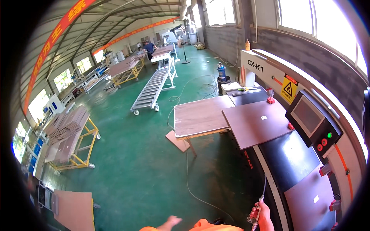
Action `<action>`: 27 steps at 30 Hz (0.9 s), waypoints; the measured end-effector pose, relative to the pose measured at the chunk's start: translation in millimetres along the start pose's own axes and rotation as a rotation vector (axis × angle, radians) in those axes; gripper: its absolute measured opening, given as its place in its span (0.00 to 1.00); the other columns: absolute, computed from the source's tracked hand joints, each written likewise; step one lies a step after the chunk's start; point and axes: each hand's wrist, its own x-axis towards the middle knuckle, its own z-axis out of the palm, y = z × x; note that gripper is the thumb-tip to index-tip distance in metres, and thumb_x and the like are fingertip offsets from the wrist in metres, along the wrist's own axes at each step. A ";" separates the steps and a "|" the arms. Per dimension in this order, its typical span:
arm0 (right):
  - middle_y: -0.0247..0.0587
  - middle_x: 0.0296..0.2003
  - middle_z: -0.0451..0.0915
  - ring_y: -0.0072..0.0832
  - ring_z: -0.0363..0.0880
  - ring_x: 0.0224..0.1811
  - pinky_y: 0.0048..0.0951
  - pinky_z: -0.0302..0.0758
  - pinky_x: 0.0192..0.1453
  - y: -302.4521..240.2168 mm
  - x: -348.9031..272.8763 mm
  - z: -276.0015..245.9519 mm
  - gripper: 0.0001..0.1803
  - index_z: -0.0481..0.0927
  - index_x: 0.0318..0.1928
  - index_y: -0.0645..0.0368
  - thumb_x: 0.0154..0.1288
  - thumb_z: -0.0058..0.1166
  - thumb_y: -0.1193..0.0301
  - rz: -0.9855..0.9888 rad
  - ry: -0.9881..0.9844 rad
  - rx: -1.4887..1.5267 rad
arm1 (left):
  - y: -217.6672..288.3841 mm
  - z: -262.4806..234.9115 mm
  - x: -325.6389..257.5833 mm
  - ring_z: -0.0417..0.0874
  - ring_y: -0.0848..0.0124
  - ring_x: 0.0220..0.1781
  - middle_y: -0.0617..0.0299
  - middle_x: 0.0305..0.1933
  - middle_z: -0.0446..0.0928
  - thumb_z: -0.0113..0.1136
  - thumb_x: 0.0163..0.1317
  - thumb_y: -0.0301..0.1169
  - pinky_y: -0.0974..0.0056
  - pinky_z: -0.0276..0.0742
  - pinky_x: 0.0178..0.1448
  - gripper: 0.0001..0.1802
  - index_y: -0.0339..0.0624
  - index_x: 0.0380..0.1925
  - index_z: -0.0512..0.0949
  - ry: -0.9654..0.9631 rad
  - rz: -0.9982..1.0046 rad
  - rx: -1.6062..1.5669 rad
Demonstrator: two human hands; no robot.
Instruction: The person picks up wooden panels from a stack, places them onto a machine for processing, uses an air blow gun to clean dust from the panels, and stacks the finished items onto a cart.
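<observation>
My right hand [263, 215] is wrapped round an air blow gun [256, 215] with a red body. Its long thin metal nozzle points up along the front edge of the machine table [287, 161]. Low in the picture my left hand [172, 222] hangs over the green floor, small and partly cut off, apparently loose, with nothing seen in it. A brown panel [250, 119] with a small white label lies on the machine table ahead of my right hand. Nearer, a second brown panel [310, 198] lies against red clamps [325, 169].
A control screen with buttons [308, 116] juts from the machine's beam. Left of the machine stands a wood-topped side table [200, 115]. A roller conveyor [156, 89] and yellow carts [79, 152] of panels stand farther off. A hose [189, 175] crosses the floor. A person [149, 48] is far away.
</observation>
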 end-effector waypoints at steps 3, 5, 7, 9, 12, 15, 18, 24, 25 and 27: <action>0.41 0.18 0.70 0.34 0.68 0.15 0.39 0.70 0.21 -5.4 -20.5 26.4 0.21 0.69 0.36 0.57 0.74 0.39 0.52 -0.040 0.014 -0.112 | 82.2 42.0 4.1 0.72 0.52 0.67 0.44 0.65 0.71 0.59 0.59 0.54 0.57 0.67 0.69 0.39 0.37 0.62 0.72 -0.135 0.390 0.007; 0.42 0.18 0.70 0.33 0.66 0.14 0.38 0.69 0.20 -11.8 -40.7 40.6 0.20 0.70 0.35 0.57 0.74 0.40 0.53 -0.043 0.014 -0.113 | 115.2 58.7 25.3 0.76 0.52 0.63 0.41 0.61 0.74 0.61 0.61 0.52 0.57 0.72 0.65 0.37 0.34 0.62 0.71 -0.228 0.609 -0.012; 0.41 0.16 0.68 0.33 0.65 0.12 0.36 0.67 0.16 -9.9 -45.8 13.0 0.21 0.70 0.33 0.58 0.74 0.40 0.53 -0.106 -0.003 -0.175 | 181.3 42.7 1.3 0.82 0.54 0.56 0.41 0.55 0.79 0.64 0.58 0.50 0.58 0.76 0.59 0.39 0.34 0.62 0.70 -0.328 0.668 -0.077; 0.33 0.21 0.74 0.23 0.71 0.20 0.28 0.68 0.21 8.1 -43.8 -15.9 0.15 0.77 0.35 0.59 0.70 0.51 0.59 -0.111 0.014 0.027 | 214.7 17.0 -10.2 0.79 0.54 0.59 0.43 0.58 0.77 0.64 0.58 0.51 0.58 0.74 0.63 0.40 0.35 0.63 0.69 -0.285 0.665 0.032; 0.33 0.21 0.75 0.26 0.71 0.18 0.28 0.70 0.20 4.7 -75.9 16.1 0.13 0.77 0.33 0.55 0.68 0.53 0.59 -0.162 0.367 0.123 | 224.6 -1.8 8.9 0.75 0.53 0.65 0.44 0.63 0.73 0.62 0.59 0.51 0.58 0.69 0.68 0.39 0.36 0.64 0.70 -0.210 0.591 0.039; 0.24 0.18 0.69 0.18 0.65 0.16 0.19 0.56 0.15 1.3 -104.4 7.5 0.15 0.74 0.29 0.46 0.69 0.52 0.53 -0.118 0.357 0.053 | 212.0 -13.5 27.2 0.72 0.53 0.67 0.45 0.66 0.70 0.61 0.59 0.51 0.57 0.67 0.70 0.37 0.38 0.63 0.71 -0.113 0.493 0.059; 0.23 0.17 0.66 0.18 0.61 0.14 0.20 0.56 0.15 3.3 -118.7 6.7 0.17 0.72 0.27 0.44 0.69 0.50 0.50 -0.065 0.382 0.045 | 197.2 -18.0 21.7 0.71 0.54 0.68 0.46 0.66 0.70 0.61 0.60 0.51 0.57 0.67 0.70 0.37 0.38 0.63 0.71 -0.113 0.414 0.104; 0.23 0.18 0.69 0.18 0.60 0.14 0.20 0.54 0.16 7.4 -126.6 22.2 0.18 0.72 0.27 0.44 0.70 0.49 0.49 -0.113 0.341 0.031 | 161.5 16.5 10.1 0.71 0.52 0.68 0.47 0.67 0.70 0.60 0.59 0.51 0.57 0.67 0.70 0.38 0.37 0.63 0.71 -0.184 0.400 0.158; 0.25 0.19 0.72 0.19 0.62 0.14 0.22 0.56 0.16 4.3 -124.8 25.5 0.17 0.74 0.27 0.45 0.70 0.50 0.50 -0.111 0.340 0.038 | 162.8 20.9 3.8 0.71 0.52 0.67 0.47 0.67 0.70 0.61 0.59 0.51 0.57 0.67 0.70 0.38 0.38 0.63 0.71 -0.192 0.414 0.180; 0.29 0.21 0.76 0.22 0.65 0.15 0.26 0.60 0.16 -3.2 -120.1 31.8 0.17 0.76 0.27 0.47 0.69 0.51 0.53 -0.112 0.347 0.061 | 163.7 32.9 3.4 0.72 0.52 0.67 0.47 0.66 0.70 0.62 0.59 0.51 0.57 0.67 0.69 0.37 0.38 0.63 0.71 -0.204 0.456 0.207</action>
